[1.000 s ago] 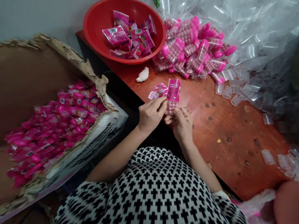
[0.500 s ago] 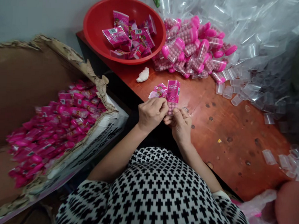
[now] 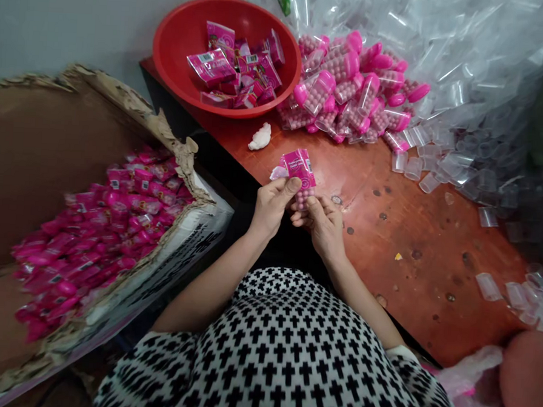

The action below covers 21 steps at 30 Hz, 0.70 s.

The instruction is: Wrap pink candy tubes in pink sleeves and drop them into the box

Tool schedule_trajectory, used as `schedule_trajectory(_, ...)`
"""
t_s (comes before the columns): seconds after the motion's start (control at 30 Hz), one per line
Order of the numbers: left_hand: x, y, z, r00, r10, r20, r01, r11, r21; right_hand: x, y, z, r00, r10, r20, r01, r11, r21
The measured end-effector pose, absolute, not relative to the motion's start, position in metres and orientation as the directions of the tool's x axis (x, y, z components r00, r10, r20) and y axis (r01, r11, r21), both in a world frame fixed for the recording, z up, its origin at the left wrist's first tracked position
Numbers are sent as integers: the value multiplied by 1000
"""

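My left hand (image 3: 271, 205) and my right hand (image 3: 322, 224) meet over the near edge of the brown table (image 3: 410, 235). Both pinch one small clear candy container (image 3: 302, 182) filled with pink balls, with a pink printed label wrapped around its upper part. The container tilts a little to the left. Another pink label piece (image 3: 278, 170) lies on the table just behind my left fingers. My forearms come up from a black-and-white patterned garment.
A red bowl (image 3: 180, 35) of pink labels stands at the back. A heap of pink-capped candy containers (image 3: 351, 80) lies beside it. Clear empty containers (image 3: 451, 158) and plastic bags fill the right. A torn cardboard box (image 3: 135, 105) of labelled pink packs sits at left. A white crumpled scrap (image 3: 260, 136) lies on the table.
The container has been turned and tilted to the left between my fingers, and the label sits lower on it. My hands have stayed in the same place.
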<state>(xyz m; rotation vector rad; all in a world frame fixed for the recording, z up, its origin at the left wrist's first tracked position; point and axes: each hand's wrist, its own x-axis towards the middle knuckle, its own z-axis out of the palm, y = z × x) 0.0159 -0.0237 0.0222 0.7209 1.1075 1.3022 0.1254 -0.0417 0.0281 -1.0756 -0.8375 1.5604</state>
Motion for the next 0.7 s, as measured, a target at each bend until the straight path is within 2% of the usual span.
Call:
schedule_trajectory(0.07, 19, -19, 26, -18, 945, -326, -500, 274, 822, 124, -43, 28, -107, 967, -229, -358, -252, -899)
schedule_trajectory(0.17, 22, -15, 31, 3, 918, -396, -568, 327, 755, 124, -44, 27, -104, 969, -224, -384, -247, -890)
schedule_trajectory(0.4, 22, -24, 28, 221, 895, -387, -656, 430, 620, 131, -33, 23, -33, 969, -244, -427, -235, -873)
schedule_trajectory(0.6, 20, -28, 27, 212, 907, -363, -681, 403, 611, 130, -23, 23, -126, 939, -321, -433, -343, -834)
schedule_trajectory(0.7, 2, -32, 45, -1, 944, -331, -674, 243, 697, 130, -26, 30, -166, 939, -302, -417, -344, -841)
